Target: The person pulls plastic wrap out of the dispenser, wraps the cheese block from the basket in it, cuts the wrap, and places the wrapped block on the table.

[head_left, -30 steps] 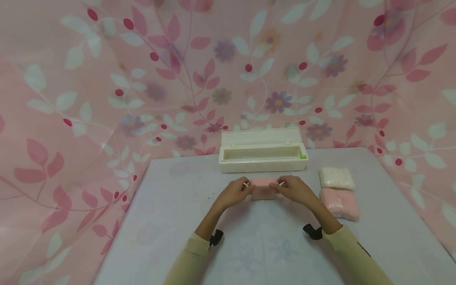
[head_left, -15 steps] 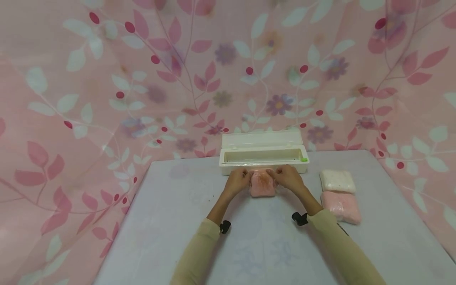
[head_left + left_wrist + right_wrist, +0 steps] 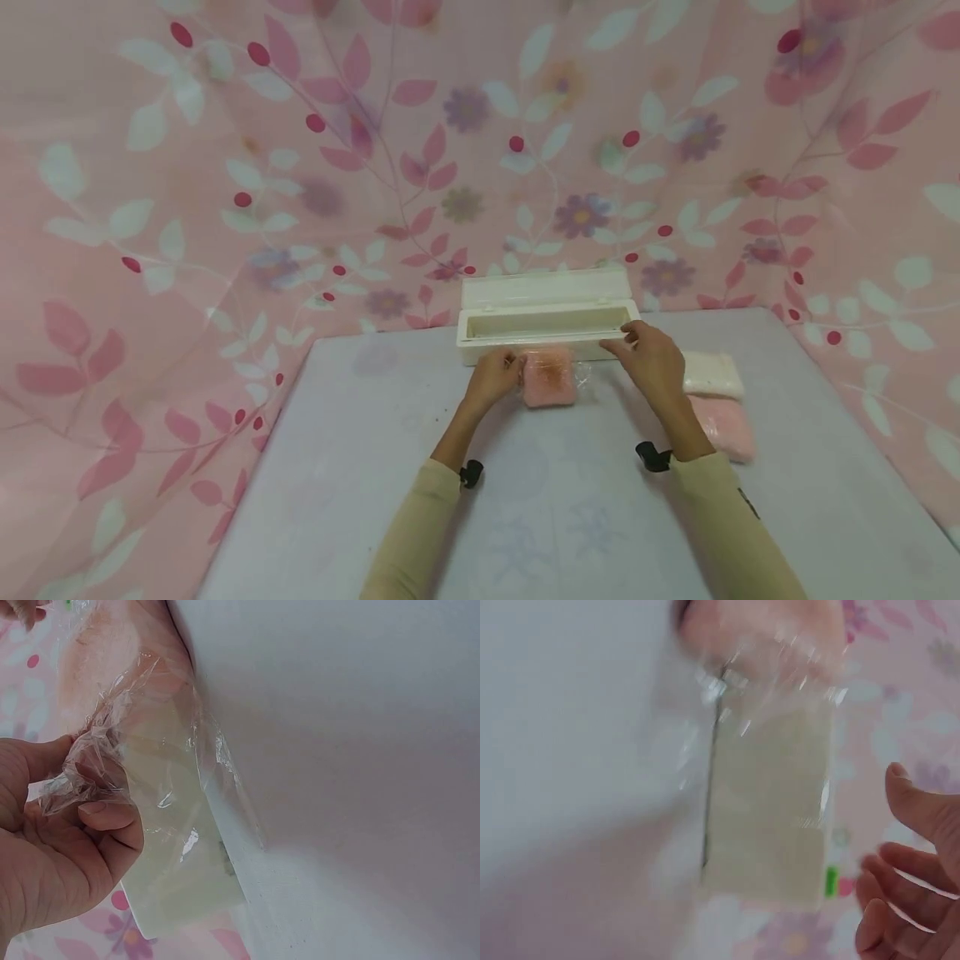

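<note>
A pink, soft-looking square block (image 3: 549, 388) with a brown stain on its upper face is wrapped in clear plastic film, tilted against the front of a long white box. My left hand (image 3: 491, 379) pinches the bunched film at the block's left side; the left wrist view shows the crumpled film (image 3: 94, 761) between thumb and fingers. On the other side, loose film (image 3: 583, 379) sticks out. My right hand (image 3: 654, 362) is apart from the block, near the box's right end, its fingers slightly bent around nothing. What the block is made of is unclear.
The white box (image 3: 472, 353) stands at the table's back with its lid (image 3: 546, 289) raised. A green piece (image 3: 831, 882) sits at its right end. At right lie a white wrapped block (image 3: 712, 375) and a pink wrapped block (image 3: 726, 427), partly behind my right hand.
Both hands first held the pink block's film and tipped its stained face into view while moving toward the box. My right hand has since let go and moved right. The left still pinches the film.
</note>
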A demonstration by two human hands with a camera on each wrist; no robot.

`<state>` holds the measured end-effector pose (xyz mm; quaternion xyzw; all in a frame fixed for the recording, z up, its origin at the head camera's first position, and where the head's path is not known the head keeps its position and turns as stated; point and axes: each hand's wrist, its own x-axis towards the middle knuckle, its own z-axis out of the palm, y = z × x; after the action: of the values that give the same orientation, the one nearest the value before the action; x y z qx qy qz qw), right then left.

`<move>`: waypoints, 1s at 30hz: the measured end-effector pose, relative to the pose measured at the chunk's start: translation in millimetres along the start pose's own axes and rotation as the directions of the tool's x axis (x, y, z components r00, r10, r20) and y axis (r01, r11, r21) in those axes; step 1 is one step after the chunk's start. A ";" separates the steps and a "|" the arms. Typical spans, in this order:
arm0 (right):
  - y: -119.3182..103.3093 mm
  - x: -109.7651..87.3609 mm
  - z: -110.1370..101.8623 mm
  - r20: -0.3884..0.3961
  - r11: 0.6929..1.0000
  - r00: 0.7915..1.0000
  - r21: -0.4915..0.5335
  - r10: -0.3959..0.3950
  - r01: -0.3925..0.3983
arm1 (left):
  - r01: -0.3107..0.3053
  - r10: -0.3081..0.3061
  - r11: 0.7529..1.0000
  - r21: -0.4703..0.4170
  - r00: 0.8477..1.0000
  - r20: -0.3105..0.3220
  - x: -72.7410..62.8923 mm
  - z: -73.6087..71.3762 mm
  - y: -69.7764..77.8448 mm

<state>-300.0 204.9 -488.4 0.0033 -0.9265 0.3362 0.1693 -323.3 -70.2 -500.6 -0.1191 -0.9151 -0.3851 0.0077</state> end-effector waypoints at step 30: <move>71.2 20.1 26.8 -0.107 0.977 0.985 0.180 0.135 -0.115 | -0.003 0.025 0.937 0.348 0.998 -0.058 4.2 -2.2 24.3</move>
<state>-335.9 245.4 -545.6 -0.0605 -0.8803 0.4250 0.2019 -322.1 -54.5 -481.5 -0.1104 -0.9672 -0.2207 0.0593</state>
